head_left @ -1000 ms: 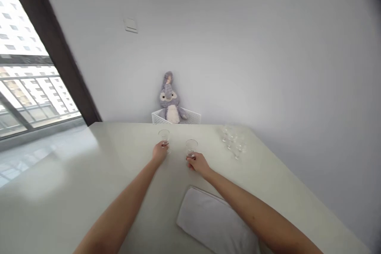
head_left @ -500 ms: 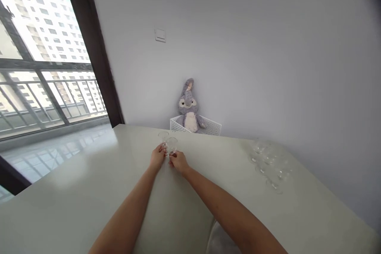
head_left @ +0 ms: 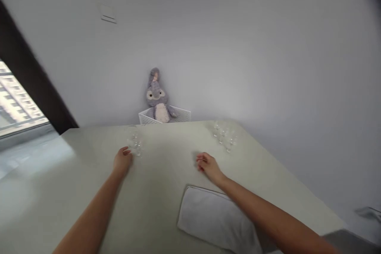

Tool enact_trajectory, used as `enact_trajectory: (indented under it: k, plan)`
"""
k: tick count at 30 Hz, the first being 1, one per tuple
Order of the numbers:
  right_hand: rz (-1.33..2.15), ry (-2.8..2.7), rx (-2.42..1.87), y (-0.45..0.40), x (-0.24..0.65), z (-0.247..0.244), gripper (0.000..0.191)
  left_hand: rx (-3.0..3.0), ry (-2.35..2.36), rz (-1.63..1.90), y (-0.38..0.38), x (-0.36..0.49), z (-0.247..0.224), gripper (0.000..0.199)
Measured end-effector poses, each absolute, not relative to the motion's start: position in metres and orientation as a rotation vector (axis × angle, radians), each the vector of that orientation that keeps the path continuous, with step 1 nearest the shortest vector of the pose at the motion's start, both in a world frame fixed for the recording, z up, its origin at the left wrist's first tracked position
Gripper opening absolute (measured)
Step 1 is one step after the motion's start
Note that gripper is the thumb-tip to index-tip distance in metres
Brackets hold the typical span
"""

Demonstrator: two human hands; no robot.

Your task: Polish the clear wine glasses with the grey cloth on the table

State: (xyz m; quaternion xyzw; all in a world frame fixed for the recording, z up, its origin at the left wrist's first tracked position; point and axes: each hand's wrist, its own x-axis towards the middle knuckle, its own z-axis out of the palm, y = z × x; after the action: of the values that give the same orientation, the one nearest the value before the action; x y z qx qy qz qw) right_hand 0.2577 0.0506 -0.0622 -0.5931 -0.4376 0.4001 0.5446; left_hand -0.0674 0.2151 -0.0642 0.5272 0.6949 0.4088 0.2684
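Clear stemmed glasses (head_left: 137, 149) stand in a small group on the left part of the table, blurred and hard to tell apart. Just left of them is my left hand (head_left: 122, 161), its fingers loosely bent and apart, with no glass seen in it. My right hand (head_left: 209, 166) hovers over the middle right of the table, fingers loosely curled and nothing visible in them. Beyond it, near the table's right edge, several more clear glasses (head_left: 222, 134) stand close together. A folded grey cloth (head_left: 214, 216) lies below my right forearm, which partly covers it.
A white perforated basket (head_left: 184, 116) holding a grey plush toy (head_left: 162, 112) is at the table's far edge, against the wall. The pale table (head_left: 160, 190) reaches a dark door frame (head_left: 38, 71) at the left. A wall switch (head_left: 108, 14) is above.
My right hand has left the glass it held and moved right, towards the other group. My left hand has come off its glass. The view has turned right, showing more of the grey cloth.
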Motion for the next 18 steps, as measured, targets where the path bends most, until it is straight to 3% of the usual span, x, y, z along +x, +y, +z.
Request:
enact_trajectory:
  k: [4, 7, 11, 18]
  plan:
    - [0.538, -0.714, -1.556, 0.000, 0.342, -0.065, 0.012, 1.607, 1.850, 0.878, 0.202, -0.061, -0.059, 0.061]
    - [0.424, -0.605, -1.620, 0.003, 0.379, -0.057, 0.025, 1.729, 1.994, 0.705, 0.200, -0.047, -0.056, 0.067]
    - [0.511, -0.714, -1.655, 0.034, 0.390, -0.046, 0.042, 1.678, 2.173, 0.665, 0.207, -0.032, -0.050, 0.050]
    - [0.566, -0.789, -1.671, 0.047, 0.366, -0.061, 0.031, 1.634, 2.152, 0.729, 0.207, -0.034, -0.048, 0.032]
